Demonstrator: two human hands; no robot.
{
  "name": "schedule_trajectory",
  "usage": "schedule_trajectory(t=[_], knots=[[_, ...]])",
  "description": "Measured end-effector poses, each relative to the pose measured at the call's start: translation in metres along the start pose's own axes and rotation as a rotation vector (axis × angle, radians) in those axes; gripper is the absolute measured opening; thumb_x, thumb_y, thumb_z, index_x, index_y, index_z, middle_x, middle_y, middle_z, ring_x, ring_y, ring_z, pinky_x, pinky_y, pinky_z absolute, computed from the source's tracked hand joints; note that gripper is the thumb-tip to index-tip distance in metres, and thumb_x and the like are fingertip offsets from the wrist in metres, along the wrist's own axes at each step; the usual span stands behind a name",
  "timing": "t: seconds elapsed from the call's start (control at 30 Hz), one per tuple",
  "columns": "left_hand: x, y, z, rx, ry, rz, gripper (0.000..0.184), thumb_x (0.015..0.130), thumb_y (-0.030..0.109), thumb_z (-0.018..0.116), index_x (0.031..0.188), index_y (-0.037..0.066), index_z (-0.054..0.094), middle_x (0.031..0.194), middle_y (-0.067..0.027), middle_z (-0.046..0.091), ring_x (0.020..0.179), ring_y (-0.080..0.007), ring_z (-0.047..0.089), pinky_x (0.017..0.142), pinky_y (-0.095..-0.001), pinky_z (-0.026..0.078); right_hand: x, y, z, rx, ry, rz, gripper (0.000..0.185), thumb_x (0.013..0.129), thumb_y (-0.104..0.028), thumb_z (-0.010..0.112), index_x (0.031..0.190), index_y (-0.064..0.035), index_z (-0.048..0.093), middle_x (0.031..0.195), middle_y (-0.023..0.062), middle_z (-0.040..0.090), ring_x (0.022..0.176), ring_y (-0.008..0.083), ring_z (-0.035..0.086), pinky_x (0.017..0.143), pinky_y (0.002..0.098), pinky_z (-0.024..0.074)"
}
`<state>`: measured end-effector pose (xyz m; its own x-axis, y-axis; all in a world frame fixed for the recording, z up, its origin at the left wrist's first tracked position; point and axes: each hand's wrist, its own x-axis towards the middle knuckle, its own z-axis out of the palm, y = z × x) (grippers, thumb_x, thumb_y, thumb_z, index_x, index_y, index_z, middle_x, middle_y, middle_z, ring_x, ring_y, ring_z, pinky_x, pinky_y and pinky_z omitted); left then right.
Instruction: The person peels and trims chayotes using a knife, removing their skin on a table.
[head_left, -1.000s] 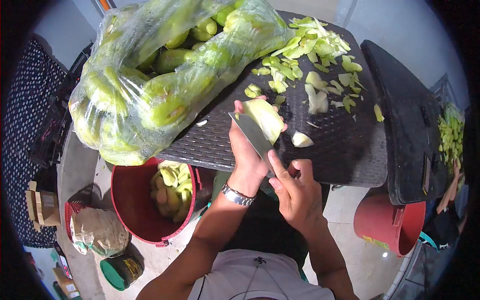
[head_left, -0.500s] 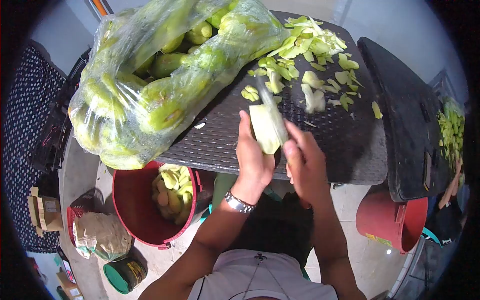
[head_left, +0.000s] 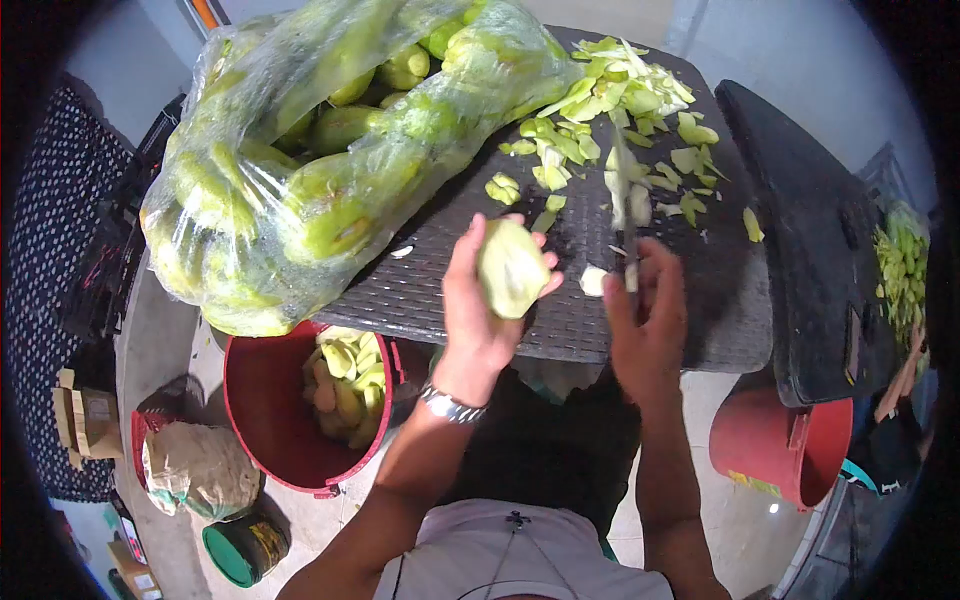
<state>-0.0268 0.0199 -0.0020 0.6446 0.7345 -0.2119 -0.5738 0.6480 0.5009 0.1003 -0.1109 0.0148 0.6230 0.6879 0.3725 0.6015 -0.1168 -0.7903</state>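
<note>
My left hand [head_left: 485, 310] cups a peeled, pale-green fruit [head_left: 512, 268] above the table's front edge, its smooth face turned up. My right hand [head_left: 650, 310] grips a knife [head_left: 622, 185], its blade pointing away from me over the table and slightly smeared by motion. The knife is apart from the fruit. A small white cut piece [head_left: 594, 281] is beside my right fingers. Beyond the knife, green peelings [head_left: 635, 85] are heaped and scattered on the dark woven-pattern table [head_left: 440, 290]. On the left, a clear plastic bag [head_left: 230, 200] holds several unpeeled green fruits [head_left: 340, 128].
Below the table at left, a red bucket [head_left: 260, 420] contains pale peeled pieces [head_left: 345, 385]. Nearby are a sack [head_left: 200, 465] and a green-lidded tub [head_left: 235, 552]. A second dark table [head_left: 800, 230] and another red bucket [head_left: 755, 440] stand at right. Another person's arm [head_left: 903, 370] shows at far right.
The knife has moved off the fruit, to the right with my right hand. My left hand has shifted slightly left and turned the fruit. A white piece now shows by my right fingers.
</note>
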Motion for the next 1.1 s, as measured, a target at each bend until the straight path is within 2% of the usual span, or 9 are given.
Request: schedule_trajectory(t=[0.2, 0.37, 0.43, 0.53, 0.63, 0.77, 0.87, 0.97, 1.1], knots=[[-0.094, 0.071, -0.047, 0.462, -0.185, 0.025, 0.054, 0.092, 0.028, 0.07, 0.135, -0.001, 0.053, 0.118, -0.0199, 0.067, 0.101, -0.0289, 0.07, 0.086, -0.0414, 0.059, 0.051, 0.01, -0.042, -0.193, 0.011, 0.045, 0.053, 0.101, -0.024, 0.066, 0.151, -0.0137, 0.052, 0.112, 0.0157, 0.061, 0.099, 0.0234, 0.06, 0.086, 0.0353, 0.0494], [-0.153, 0.144, -0.108, 1.411, 0.228, -0.108, 0.045, 0.094, 0.029, 0.076, 0.122, -0.003, 0.065, 0.121, -0.0138, 0.068, 0.111, -0.022, 0.064, 0.097, -0.0349, 0.049, 0.075, 0.034, -0.048, -0.038, -0.235, 0.335, 0.066, 0.104, -0.024, 0.061, 0.164, -0.0223, 0.032, 0.103, 0.0125, 0.066, 0.077, 0.0205, 0.063, 0.065, 0.0324, 0.0532], [-0.171, 0.153, -0.127, 2.167, 0.268, 0.255, 0.044, 0.092, 0.028, 0.078, 0.12, -0.004, 0.066, 0.122, -0.0169, 0.068, 0.109, -0.0216, 0.064, 0.094, -0.0368, 0.05, 0.074, 0.032, -0.047, 0.015, -0.257, 0.405, 0.066, 0.104, -0.023, 0.06, 0.164, -0.0209, 0.032, 0.094, 0.0101, 0.066, 0.067, 0.0167, 0.062, 0.056, 0.0315, 0.0512], [-0.173, 0.154, -0.109, 2.045, 0.651, 0.345, 0.043, 0.088, 0.023, 0.081, 0.118, -0.005, 0.067, 0.11, -0.0176, 0.071, 0.096, -0.0218, 0.067, 0.085, -0.0372, 0.054, 0.067, 0.024, -0.043, 0.101, -0.084, 0.369, 0.056, 0.105, -0.022, 0.058, 0.158, -0.0137, 0.04, 0.08, 0.0058, 0.062, 0.059, 0.0108, 0.057, 0.049, 0.0286, 0.0467], [-0.162, 0.147, -0.066, 1.636, 0.503, 0.436, 0.038, 0.085, 0.017, 0.082, 0.114, -0.004, 0.07, 0.093, -0.0156, 0.072, 0.079, -0.0233, 0.068, 0.074, -0.0365, 0.054, 0.06, 0.012, -0.033, 0.184, 0.297, 0.176, 0.042, 0.106, -0.023, 0.057, 0.144, -0.0054, 0.049, 0.074, 0.004, 0.059, 0.055, 0.0096, 0.055, 0.046, 0.027, 0.0444], [-0.144, 0.152, -0.003, 1.864, 0.085, 0.667, 0.028, 0.086, 0.011, 0.08, 0.11, 0.0, 0.072, 0.084, -0.0144, 0.07, 0.072, -0.0222, 0.067, 0.068, -0.0349, 0.051, 0.076, 0.038, -0.036, 0.21, 0.486, 0.053, 0.032, 0.106, -0.025, 0.058, 0.127, -0.0019, 0.055, 0.071, 0.0022, 0.057, 0.053, 0.0095, 0.054, 0.044, 0.0256, 0.0431], [-0.098, 0.17, 0.05, 2.137, -0.035, 0.885, 0.021, 0.088, 0.014, 0.076, 0.103, 0.0, 0.072, 0.083, -0.0185, 0.068, 0.075, -0.0341, 0.068, 0.069, -0.0398, 0.052, 0.089, 0.04, -0.067, 0.512, -0.215, 0.461, 0.028, 0.105, -0.024, 0.058, 0.122, -0.0017, 0.056, 0.068, 0.0013, 0.055, 0.053, 0.0098, 0.055, 0.045, 0.0254, 0.044], [-0.027, 0.208, 0.072, 2.479, -0.136, 0.872, 0.024, 0.093, 0.017, 0.07, 0.108, -0.002, 0.071, 0.098, -0.0212, 0.071, 0.083, -0.0348, 0.07, 0.077, -0.043, 0.054, 0.062, 0.025, -0.054, 0.556, -0.035, 0.388, 0.03, 0.103, -0.022, 0.058, 0.124, -0.0018, 0.057, 0.071, 0.0028, 0.056, 0.051, 0.0103, 0.053, 0.046, 0.0249, 0.0438], [0.073, 0.242, 0.071, 2.574, -0.308, 0.463, 0.033, 0.089, 0.021, 0.069, 0.111, -0.003, 0.07, 0.103, -0.0239, 0.071, 0.095, -0.0364, 0.069, 0.088, -0.043, 0.054, 0.038, 0.038, -0.06, 0.827, -0.131, 0.435, 0.039, 0.094, -0.016, 0.06, 0.13, -0.0002, 0.056, 0.085, 0.0075, 0.061, 0.064, 0.0134, 0.057, 0.057, 0.0275, 0.0487]])
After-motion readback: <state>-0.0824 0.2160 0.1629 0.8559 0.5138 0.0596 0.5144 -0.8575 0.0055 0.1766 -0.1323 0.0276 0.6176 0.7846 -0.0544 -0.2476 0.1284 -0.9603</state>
